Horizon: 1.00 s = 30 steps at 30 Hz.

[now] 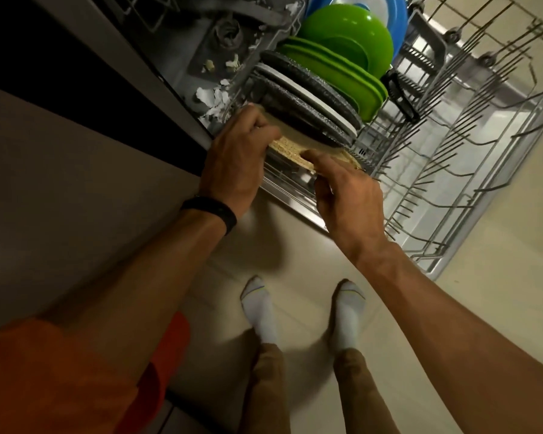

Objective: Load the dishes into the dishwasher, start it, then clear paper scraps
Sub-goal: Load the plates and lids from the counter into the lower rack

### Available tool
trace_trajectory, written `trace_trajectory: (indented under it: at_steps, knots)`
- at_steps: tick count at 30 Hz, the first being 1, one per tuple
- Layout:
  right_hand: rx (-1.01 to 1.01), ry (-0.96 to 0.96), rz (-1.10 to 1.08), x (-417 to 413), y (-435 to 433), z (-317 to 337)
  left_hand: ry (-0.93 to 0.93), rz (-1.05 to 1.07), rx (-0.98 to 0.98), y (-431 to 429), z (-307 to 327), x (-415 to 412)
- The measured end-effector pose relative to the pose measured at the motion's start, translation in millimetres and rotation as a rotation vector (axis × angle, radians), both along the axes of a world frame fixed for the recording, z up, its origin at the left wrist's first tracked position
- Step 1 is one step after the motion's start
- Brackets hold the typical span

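We are holding a speckled tan plate [292, 151], left hand [235, 161] and right hand [348, 202] curled round its rim, at the rack [496, 189] over beige floor [295, 245].

Grey wire rack [452, 170]. Inside it: blue bowl [400, 23], bright green bowl [348, 32] and green plates [369, 86], dark grey speckled plates [311, 78], one white plate [308, 96], a tan speckled plate [290, 148] at its near end. Left of the rack, white paper scraps [210, 97]. Nearer than the rack, black wristband [217, 211], white socks [261, 311].
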State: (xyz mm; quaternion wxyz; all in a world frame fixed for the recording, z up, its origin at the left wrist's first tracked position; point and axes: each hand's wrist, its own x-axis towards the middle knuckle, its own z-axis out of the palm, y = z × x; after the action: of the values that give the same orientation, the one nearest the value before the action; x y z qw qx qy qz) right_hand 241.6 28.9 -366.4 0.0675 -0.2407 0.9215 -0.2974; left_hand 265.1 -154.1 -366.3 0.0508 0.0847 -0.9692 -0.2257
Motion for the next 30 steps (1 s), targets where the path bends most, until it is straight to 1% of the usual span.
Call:
trace_trajectory:
  at_steps: [5,10,17,24,28,30]
  knots:
    - [-0.022,-0.048,-0.032,-8,-11,-1,0.027,0.002,0.003,-9,3,-8]
    - [-0.015,-0.087,-0.015,-15,-20,0,0.033,-0.013,-0.013,-19,3,-16]
    - [-0.035,-0.072,-0.04,-12,-29,2,0.002,0.009,-0.019,-23,-5,-11]
    - [-0.05,-0.219,-0.134,-19,-31,-2,0.059,-0.025,-0.01,-25,-2,-22]
    - [-0.032,-0.18,-0.149,-21,-39,1,0.047,-0.031,-0.011,-26,-2,-23]
    - [-0.003,-0.192,-0.159,-23,-41,-1,0.039,-0.044,-0.007,-27,-2,-25]
